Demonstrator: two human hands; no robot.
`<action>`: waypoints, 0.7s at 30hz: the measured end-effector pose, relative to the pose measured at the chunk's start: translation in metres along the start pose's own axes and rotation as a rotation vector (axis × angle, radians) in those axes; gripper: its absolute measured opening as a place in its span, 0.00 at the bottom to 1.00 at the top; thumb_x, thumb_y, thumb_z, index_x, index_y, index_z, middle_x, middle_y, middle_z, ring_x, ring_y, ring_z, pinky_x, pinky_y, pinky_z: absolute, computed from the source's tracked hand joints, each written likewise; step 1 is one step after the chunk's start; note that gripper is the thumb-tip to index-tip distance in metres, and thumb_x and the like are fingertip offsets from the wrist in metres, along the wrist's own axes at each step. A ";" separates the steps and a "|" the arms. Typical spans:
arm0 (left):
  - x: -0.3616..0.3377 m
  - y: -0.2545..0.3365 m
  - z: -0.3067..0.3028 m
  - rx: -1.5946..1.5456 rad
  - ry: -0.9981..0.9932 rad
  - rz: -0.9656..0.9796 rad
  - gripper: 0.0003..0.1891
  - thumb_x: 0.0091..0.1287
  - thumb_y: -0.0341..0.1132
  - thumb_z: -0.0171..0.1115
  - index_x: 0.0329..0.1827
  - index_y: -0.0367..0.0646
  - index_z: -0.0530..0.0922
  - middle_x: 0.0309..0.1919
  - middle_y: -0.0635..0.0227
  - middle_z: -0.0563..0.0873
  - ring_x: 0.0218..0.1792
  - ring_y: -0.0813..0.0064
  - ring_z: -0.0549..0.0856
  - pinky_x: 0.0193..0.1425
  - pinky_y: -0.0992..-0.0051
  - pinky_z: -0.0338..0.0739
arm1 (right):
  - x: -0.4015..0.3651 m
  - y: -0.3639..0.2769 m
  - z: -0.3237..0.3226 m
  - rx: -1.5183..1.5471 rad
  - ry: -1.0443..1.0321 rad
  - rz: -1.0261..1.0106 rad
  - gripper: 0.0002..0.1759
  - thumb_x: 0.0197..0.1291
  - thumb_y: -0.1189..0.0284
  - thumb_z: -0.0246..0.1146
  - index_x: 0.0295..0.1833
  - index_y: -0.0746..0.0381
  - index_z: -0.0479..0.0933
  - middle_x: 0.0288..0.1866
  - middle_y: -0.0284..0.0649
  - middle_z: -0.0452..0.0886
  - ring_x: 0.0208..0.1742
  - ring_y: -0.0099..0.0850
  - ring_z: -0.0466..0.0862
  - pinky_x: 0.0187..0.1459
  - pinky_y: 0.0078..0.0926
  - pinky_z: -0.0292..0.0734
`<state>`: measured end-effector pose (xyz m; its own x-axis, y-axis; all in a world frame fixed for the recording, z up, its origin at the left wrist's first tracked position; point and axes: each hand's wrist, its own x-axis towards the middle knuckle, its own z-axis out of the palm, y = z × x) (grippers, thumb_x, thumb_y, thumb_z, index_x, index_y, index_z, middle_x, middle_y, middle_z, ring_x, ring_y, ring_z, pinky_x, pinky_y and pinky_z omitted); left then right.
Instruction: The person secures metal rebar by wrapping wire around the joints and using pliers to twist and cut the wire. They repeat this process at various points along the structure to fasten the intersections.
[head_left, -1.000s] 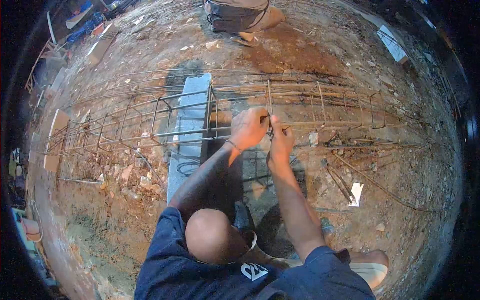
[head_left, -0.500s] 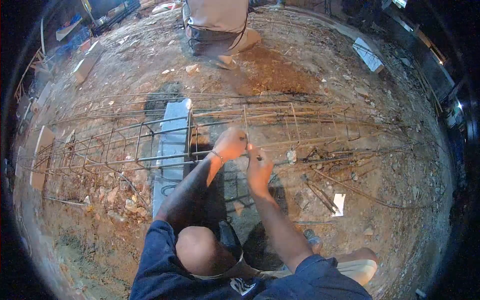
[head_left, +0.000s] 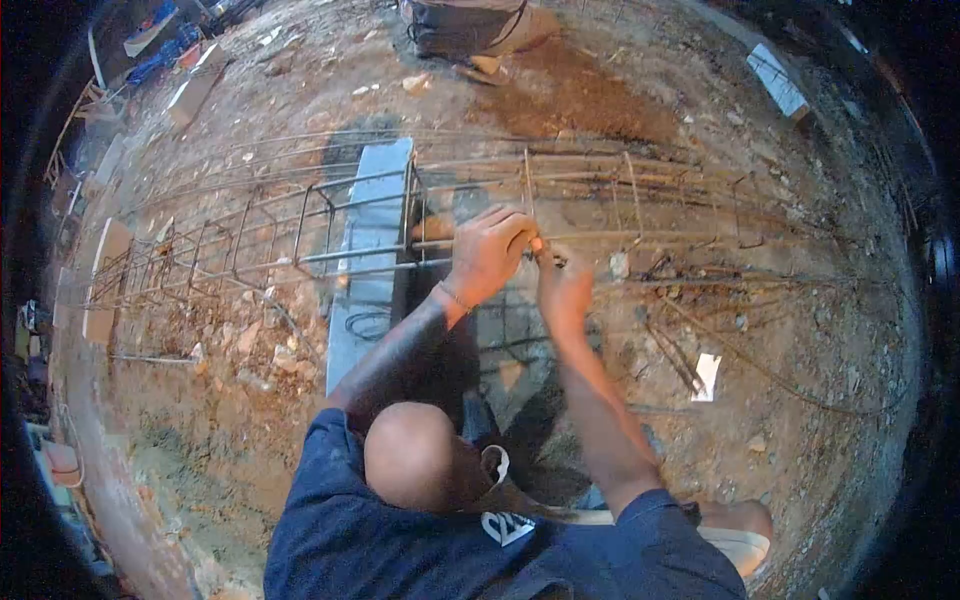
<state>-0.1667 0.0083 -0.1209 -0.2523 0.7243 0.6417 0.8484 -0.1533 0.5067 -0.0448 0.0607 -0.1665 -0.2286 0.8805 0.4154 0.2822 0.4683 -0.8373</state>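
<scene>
A long cage of steel bars (head_left: 350, 257) with square hoops lies across the view. It passes over a pale grey block (head_left: 372, 215). At an upright hoop (head_left: 530, 190) near the middle, my left hand (head_left: 490, 250) is closed at the lower bar, its fingers bent round something I cannot make out. Just right of it, my right hand (head_left: 563, 285) is closed too, fingertips almost touching the left ones. What it grips is too small and blurred to tell.
Another person (head_left: 465, 28) is low at the top edge. Pale blocks lie at upper left (head_left: 193, 92), left (head_left: 104, 280) and upper right (head_left: 778, 82). A white piece (head_left: 706, 378) and loose rods (head_left: 672, 355) lie right, among stones on bare ground.
The whole view has shifted, so the cage and block appear higher and farther right. My left hand has turned, its back now more toward the camera. Both hands remain together at the hoop.
</scene>
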 end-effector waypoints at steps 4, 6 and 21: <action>-0.002 -0.005 0.000 -0.033 0.003 0.099 0.02 0.55 0.29 0.62 0.31 0.42 0.80 0.28 0.67 0.80 0.33 0.64 0.81 0.35 0.68 0.75 | 0.022 -0.020 -0.053 -0.069 -0.429 0.008 0.11 0.54 0.70 0.62 0.34 0.68 0.79 0.32 0.55 0.80 0.36 0.51 0.80 0.38 0.40 0.73; -0.002 -0.004 0.002 -0.025 0.006 0.174 0.03 0.54 0.27 0.62 0.31 0.42 0.80 0.29 0.66 0.80 0.33 0.63 0.80 0.35 0.68 0.75 | 0.037 -0.039 -0.076 -0.168 -0.615 -0.010 0.10 0.51 0.73 0.58 0.33 0.69 0.78 0.31 0.58 0.78 0.35 0.53 0.80 0.38 0.41 0.75; 0.001 0.008 0.048 0.681 0.186 -0.122 0.10 0.56 0.39 0.63 0.28 0.41 0.80 0.28 0.56 0.82 0.30 0.51 0.81 0.33 0.59 0.75 | 0.096 -0.141 -0.057 -0.583 -0.594 -1.418 0.11 0.44 0.67 0.61 0.35 0.59 0.80 0.40 0.38 0.81 0.49 0.35 0.78 0.50 0.39 0.73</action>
<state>-0.1381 0.0395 -0.1438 -0.3873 0.5738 0.7216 0.8960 0.4188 0.1479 -0.0530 0.0836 0.0116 -0.8596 -0.3356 0.3853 -0.1917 0.9108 0.3655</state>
